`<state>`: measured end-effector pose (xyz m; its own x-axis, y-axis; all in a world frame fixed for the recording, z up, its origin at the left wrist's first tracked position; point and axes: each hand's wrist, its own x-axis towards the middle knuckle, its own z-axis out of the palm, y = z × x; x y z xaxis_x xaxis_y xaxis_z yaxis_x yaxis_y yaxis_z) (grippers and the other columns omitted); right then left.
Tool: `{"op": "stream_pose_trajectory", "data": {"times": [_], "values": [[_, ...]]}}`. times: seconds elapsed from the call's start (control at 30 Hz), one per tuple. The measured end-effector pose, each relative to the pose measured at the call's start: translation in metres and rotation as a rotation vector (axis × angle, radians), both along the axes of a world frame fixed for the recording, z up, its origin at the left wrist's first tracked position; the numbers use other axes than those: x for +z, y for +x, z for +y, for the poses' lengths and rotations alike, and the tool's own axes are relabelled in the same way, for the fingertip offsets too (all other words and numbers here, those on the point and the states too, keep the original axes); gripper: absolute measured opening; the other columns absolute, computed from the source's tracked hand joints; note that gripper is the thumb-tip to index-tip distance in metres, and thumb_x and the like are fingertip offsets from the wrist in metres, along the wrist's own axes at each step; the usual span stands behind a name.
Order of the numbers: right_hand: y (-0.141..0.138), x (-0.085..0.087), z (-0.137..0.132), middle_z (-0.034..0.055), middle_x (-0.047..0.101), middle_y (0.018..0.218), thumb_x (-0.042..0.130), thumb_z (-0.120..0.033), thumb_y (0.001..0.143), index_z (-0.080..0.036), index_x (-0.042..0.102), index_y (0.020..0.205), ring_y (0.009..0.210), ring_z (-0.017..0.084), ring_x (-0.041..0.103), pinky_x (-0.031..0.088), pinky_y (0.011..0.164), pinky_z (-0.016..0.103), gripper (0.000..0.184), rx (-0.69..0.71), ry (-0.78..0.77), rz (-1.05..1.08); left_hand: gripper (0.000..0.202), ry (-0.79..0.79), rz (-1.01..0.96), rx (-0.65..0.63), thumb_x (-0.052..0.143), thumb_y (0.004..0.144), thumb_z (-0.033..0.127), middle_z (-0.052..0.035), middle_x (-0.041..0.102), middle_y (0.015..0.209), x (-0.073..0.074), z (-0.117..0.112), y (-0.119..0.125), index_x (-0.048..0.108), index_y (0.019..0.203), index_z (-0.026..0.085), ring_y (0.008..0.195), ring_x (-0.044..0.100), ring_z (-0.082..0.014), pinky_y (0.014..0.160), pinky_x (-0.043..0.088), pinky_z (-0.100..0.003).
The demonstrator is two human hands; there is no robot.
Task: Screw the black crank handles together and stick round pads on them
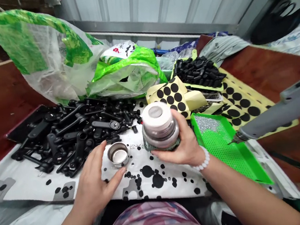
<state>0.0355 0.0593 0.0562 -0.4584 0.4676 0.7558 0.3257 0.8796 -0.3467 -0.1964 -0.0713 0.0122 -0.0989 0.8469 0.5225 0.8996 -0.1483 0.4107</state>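
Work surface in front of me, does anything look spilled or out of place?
Mildly, yes. One small black piece lies apart from the pile of black parts, and a yellow sticker sheet looks bent rather than flat. Black spots dot the white covering; I can't tell whether they're printed or loose.

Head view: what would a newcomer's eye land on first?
Probably the pale-topped container in the right hand, near the picture's centre. Next, likely the bright green tray to its right and the big heap of black parts at left. A small metal cup sits by the left hand.
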Motion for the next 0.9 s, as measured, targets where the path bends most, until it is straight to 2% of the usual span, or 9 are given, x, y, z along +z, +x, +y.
{"op": "stream_pose_trajectory", "data": {"times": [0.07, 0.13, 0.23, 0.47, 0.73, 0.9], "values": [[0.004, 0.012, -0.004, 0.0148, 0.055, 0.12, 0.073, -0.036, 0.062, -0.014, 0.032, 0.133, 0.107, 0.027, 0.058, 0.052, 0.091, 0.039, 0.085, 0.026, 0.069, -0.135, 0.07, 0.145, 0.029, -0.047, 0.062, 0.082, 0.036, -0.0082, 0.062, 0.096, 0.023, -0.007, 0.011, 0.031, 0.142, 0.017, 0.085, 0.062, -0.0218, 0.08, 0.051, -0.035], [0.006, 0.019, -0.006, 0.0158, 0.058, 0.115, 0.071, -0.035, 0.062, -0.011, 0.037, 0.129, 0.102, 0.027, 0.06, 0.053, 0.086, 0.04, 0.079, 0.022, 0.112, -0.247, 0.069, 0.208, 0.039, -0.124, 0.056, 0.086, 0.039, -0.0008, 0.057, 0.074, 0.044, -0.011, 0.025, 0.027, 0.144, 0.014, 0.061, 0.057, -0.0149, 0.062, 0.049, -0.028], [0.011, 0.023, -0.007, 0.0182, 0.059, 0.114, 0.071, -0.036, 0.061, -0.008, 0.038, 0.127, 0.101, 0.029, 0.06, 0.054, 0.084, 0.042, 0.079, 0.014, 0.13, -0.338, 0.064, 0.247, 0.083, -0.209, 0.052, 0.088, 0.041, 0.0026, 0.052, 0.061, 0.059, -0.01, 0.045, 0.033, 0.14, 0.008, 0.05, 0.052, -0.0128, 0.051, 0.043, -0.025], [0.016, 0.025, -0.007, 0.0201, 0.059, 0.113, 0.07, -0.036, 0.06, -0.005, 0.04, 0.128, 0.1, 0.031, 0.061, 0.055, 0.082, 0.043, 0.081, 0.017, 0.181, -0.51, 0.057, 0.231, -0.017, -0.207, 0.051, 0.089, 0.038, 0.0004, 0.057, 0.058, 0.05, -0.004, 0.058, 0.042, 0.13, -0.001, 0.048, 0.053, -0.0125, 0.046, 0.042, -0.025], [0.008, 0.033, -0.002, 0.0222, 0.059, 0.11, 0.064, -0.037, 0.064, -0.002, 0.04, 0.127, 0.094, 0.032, 0.061, 0.056, 0.077, 0.043, 0.076, 0.086, 0.327, -0.772, 0.065, 0.082, -0.123, -0.203, 0.037, 0.091, 0.042, -0.0014, 0.059, 0.053, 0.039, -0.017, 0.069, 0.031, 0.129, -0.011, 0.042, 0.055, -0.0154, 0.039, 0.044, -0.028], [-0.003, 0.04, 0.006, 0.0218, 0.058, 0.108, 0.062, -0.037, 0.063, -0.002, 0.039, 0.127, 0.091, 0.031, 0.06, 0.055, 0.075, 0.043, 0.076, 0.105, 0.382, -0.926, 0.068, -0.042, -0.205, -0.154, 0.035, 0.09, 0.042, -0.0014, 0.059, 0.05, 0.032, -0.017, 0.068, 0.03, 0.129, -0.013, 0.043, 0.058, -0.0178, 0.039, 0.046, -0.029]]}}
